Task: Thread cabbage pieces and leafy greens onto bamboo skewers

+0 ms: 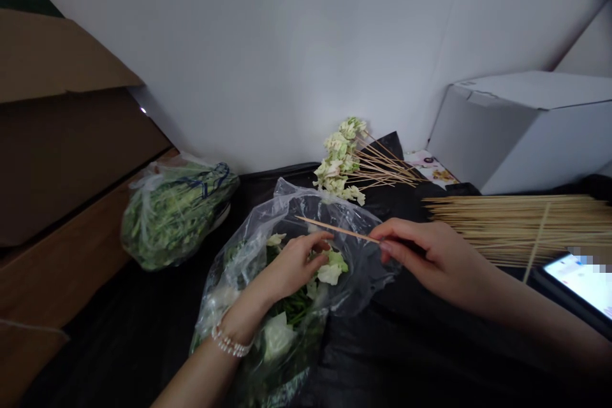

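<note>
My right hand (pixel 430 258) pinches a thin bamboo skewer (pixel 335 228), whose tip points left over an open clear plastic bag (pixel 248 255) of green and pale leafy vegetables. My left hand (pixel 291 264), with a bead bracelet on the wrist, reaches into that bag. Its fingers curl on a pale vegetable piece (pixel 332 268). Behind the bag lies a pile of finished skewers (pixel 349 162) loaded with pale green leaves.
A second bag of greens (pixel 172 213) lies at the left beside a brown cardboard box (pixel 57 140). A bundle of bare skewers (pixel 521 226) lies at the right, near a white box (pixel 526 127) and a lit screen (pixel 583 280). Black sheeting (pixel 406 344) covers the surface.
</note>
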The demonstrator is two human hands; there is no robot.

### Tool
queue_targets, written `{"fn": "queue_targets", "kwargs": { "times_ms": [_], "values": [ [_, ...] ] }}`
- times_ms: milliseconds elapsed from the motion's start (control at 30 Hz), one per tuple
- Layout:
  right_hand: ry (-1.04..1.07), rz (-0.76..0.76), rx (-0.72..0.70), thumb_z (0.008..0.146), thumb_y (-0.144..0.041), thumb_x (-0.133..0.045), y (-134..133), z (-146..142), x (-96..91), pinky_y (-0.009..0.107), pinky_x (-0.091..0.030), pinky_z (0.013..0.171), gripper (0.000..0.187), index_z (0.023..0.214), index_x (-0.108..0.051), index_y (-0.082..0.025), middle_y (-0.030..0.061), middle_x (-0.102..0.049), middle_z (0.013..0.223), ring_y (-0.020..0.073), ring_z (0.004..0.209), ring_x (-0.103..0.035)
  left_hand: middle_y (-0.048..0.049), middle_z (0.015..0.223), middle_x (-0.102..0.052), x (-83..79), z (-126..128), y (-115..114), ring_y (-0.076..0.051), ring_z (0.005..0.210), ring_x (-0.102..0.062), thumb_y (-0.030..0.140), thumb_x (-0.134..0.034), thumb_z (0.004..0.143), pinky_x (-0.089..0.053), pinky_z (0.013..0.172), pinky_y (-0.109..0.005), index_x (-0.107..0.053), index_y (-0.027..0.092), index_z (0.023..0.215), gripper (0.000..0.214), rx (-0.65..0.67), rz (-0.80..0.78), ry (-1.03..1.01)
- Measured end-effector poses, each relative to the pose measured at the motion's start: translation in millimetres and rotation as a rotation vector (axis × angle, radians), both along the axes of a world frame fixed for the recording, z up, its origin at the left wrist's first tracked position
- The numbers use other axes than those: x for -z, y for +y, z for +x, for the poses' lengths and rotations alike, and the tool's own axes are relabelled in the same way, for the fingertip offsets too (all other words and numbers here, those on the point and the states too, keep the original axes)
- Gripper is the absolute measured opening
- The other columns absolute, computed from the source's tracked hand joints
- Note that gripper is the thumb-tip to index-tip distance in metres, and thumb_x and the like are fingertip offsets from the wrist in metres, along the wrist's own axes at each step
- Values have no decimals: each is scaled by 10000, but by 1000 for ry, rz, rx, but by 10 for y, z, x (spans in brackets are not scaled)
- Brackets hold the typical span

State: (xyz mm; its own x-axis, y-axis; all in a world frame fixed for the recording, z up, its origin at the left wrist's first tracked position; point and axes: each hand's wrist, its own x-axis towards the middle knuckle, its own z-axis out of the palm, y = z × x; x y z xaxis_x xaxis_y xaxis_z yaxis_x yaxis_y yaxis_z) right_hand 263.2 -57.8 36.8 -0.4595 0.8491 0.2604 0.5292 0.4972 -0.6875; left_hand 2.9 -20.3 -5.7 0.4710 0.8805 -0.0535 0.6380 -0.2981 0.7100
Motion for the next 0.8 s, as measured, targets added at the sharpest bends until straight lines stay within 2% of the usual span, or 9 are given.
{"fn": "queue_targets", "kwargs": {
  "times_ms": [167, 300, 367, 467, 600, 700, 800],
  "values": [
    [-9, -3, 4, 966, -245, -446, 5, -6, 20, 236, -451, 632, 214, 1045, -645, -239, -9, -701, 789, 139, 713, -643, -29, 923, -686, -15, 22, -26, -214, 867, -612, 190, -729, 716, -466, 755, -300, -685, 226, 1052, 341, 95, 6, 123],
    [-16, 1, 1, 972, -257, -441, 0, -5, 8, 235, -451, 643, 214, 1041, -642, -235, -9, -697, 787, 138, 711, -642, -28, 867, -680, -38, 29, -28, -202, 829, -610, 204, -694, 770, -460, 764, -293, -745, 217, 924, 163, 151, 35, 125],
    [-15, 3, 0, 974, -257, -438, -5, -1, -2, 235, -453, 646, 217, 1046, -641, -232, -5, -698, 789, 141, 717, -645, -38, 900, -690, -44, 21, -11, -204, 846, -619, 227, -638, 828, -465, 777, -294, -755, 214, 941, 163, 102, 50, 54],
    [-14, 15, 7, 976, -258, -437, -1, 15, -4, 236, -460, 650, 223, 1060, -642, -231, -1, -701, 790, 144, 722, -649, -45, 952, -721, -49, 0, 25, -220, 898, -643, 282, -564, 892, -480, 824, -313, -735, 200, 1032, 236, -43, 41, -131],
    [-33, 55, 23, 972, -271, -444, 38, 48, 36, 240, -468, 639, 225, 1057, -649, -232, 3, -708, 796, 147, 715, -649, -28, 858, -736, -59, -20, 60, -201, 821, -670, 342, -634, 850, -518, 790, -317, -630, 173, 1120, 319, -210, -70, -444],
    [-62, 97, 42, 963, -268, -455, 77, 75, 75, 245, -471, 637, 225, 1054, -658, -235, 6, -720, 843, 145, 717, -649, -29, 832, -736, -63, -26, 76, -176, 800, -685, 372, -699, 800, -539, 763, -298, -561, 179, 1012, 318, -287, -127, -625],
    [-84, 145, 52, 948, -245, -469, 108, 97, 105, 257, -490, 677, 226, 1038, -676, -240, 12, -733, 907, 153, 765, -667, -23, 824, -735, -54, -29, 90, -176, 819, -703, 392, -742, 761, -560, 780, -316, -521, 193, 912, 333, -323, -162, -709]
  ]
}}
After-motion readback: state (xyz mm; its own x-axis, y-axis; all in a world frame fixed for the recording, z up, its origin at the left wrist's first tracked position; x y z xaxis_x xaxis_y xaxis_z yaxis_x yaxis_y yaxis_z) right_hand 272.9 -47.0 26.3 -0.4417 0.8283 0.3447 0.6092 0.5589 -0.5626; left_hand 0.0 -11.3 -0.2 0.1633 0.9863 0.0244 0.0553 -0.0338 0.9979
